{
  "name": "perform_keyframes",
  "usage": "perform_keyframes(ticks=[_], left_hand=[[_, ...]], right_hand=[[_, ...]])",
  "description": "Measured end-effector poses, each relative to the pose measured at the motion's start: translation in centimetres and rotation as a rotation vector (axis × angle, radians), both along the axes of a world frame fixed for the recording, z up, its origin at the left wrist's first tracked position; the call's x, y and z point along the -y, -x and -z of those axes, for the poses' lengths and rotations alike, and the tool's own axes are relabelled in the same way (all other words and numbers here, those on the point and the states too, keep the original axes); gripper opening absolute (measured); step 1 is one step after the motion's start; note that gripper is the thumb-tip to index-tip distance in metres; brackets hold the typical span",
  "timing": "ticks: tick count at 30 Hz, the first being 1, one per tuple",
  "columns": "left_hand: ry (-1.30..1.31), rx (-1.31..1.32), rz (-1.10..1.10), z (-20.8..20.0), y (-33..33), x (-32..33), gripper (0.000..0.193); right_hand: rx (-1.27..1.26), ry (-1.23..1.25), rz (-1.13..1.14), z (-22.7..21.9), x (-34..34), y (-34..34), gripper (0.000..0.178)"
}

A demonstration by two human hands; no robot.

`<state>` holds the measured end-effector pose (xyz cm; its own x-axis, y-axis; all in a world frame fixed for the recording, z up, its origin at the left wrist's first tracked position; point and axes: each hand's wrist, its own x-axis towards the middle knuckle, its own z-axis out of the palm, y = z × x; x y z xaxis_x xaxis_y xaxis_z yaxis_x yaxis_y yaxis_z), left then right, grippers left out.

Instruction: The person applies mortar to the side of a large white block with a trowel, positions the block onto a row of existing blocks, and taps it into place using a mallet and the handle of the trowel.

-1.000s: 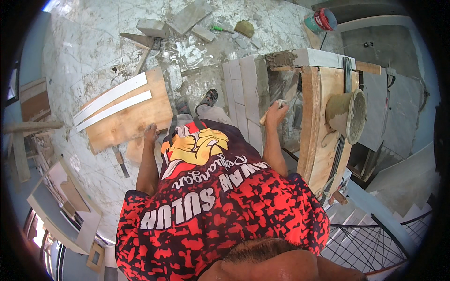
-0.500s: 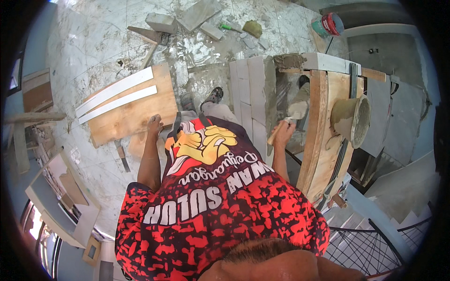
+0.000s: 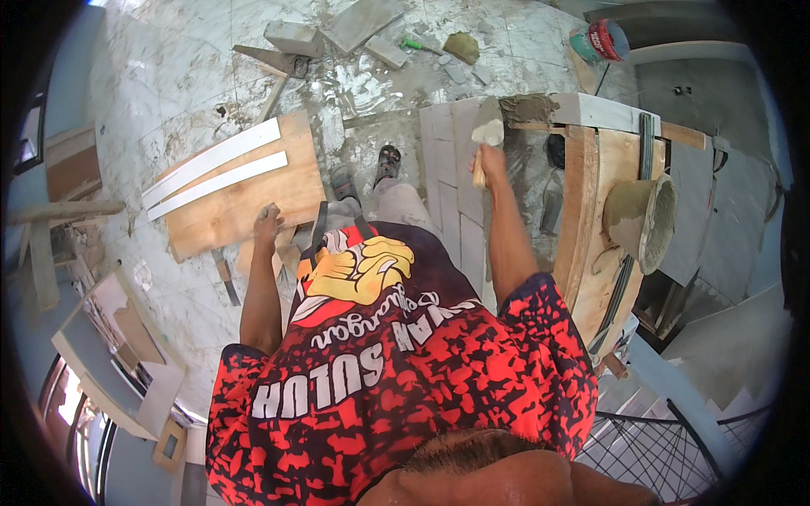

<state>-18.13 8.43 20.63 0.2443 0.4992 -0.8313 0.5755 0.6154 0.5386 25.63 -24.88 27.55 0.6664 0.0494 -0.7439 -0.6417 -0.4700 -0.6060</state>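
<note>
My right hand (image 3: 491, 162) is wrapped round the wooden handle of a trowel (image 3: 488, 128). Wet grey mortar coats the blade, which lies at the top edge of a low wall of pale blocks (image 3: 445, 160). Beside the blade, a lump of mortar (image 3: 530, 110) sits at the wall's far corner, next to a white block (image 3: 595, 113). My left hand (image 3: 268, 221) hangs with curled fingers near the edge of a plywood sheet (image 3: 240, 190), and nothing shows in it. Two white strips (image 3: 221, 184) lie on that sheet.
A mortar-smeared bucket (image 3: 633, 215) stands on the wooden boards (image 3: 580, 211) at the right. Loose blocks (image 3: 294, 39), a hand saw (image 3: 261, 57) and a green-handled tool (image 3: 413, 44) lie on the far floor. A teal and red pail (image 3: 601, 40) is at the far right.
My right hand has swung up and left with the trowel, from the gap between wall and boards to the wall's edge. My left hand has shifted slightly.
</note>
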Motion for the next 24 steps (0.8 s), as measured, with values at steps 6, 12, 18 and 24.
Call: perform_keyframes(ticks=[6, 12, 18, 24], left_hand=[[-0.039, -0.111, -0.149, -1.8, 5.6, 3.2, 0.029], [0.07, -0.235, -0.134, -2.1, 5.7, 9.5, 0.036], [0.048, -0.136, -0.016, -0.5, 0.9, 10.9, 0.04], [-0.136, -0.006, -0.058, -4.7, -8.7, 7.5, 0.044]], right_hand=[[-0.169, -0.217, 0.218, 4.1, -3.8, -7.6, 0.025], [-0.252, -0.201, -0.035, 8.0, -5.8, -9.1, 0.028], [0.27, 0.001, -0.157, 12.4, 4.3, -2.7, 0.032], [0.026, 0.188, -0.276, 7.9, 5.7, 1.0, 0.03]])
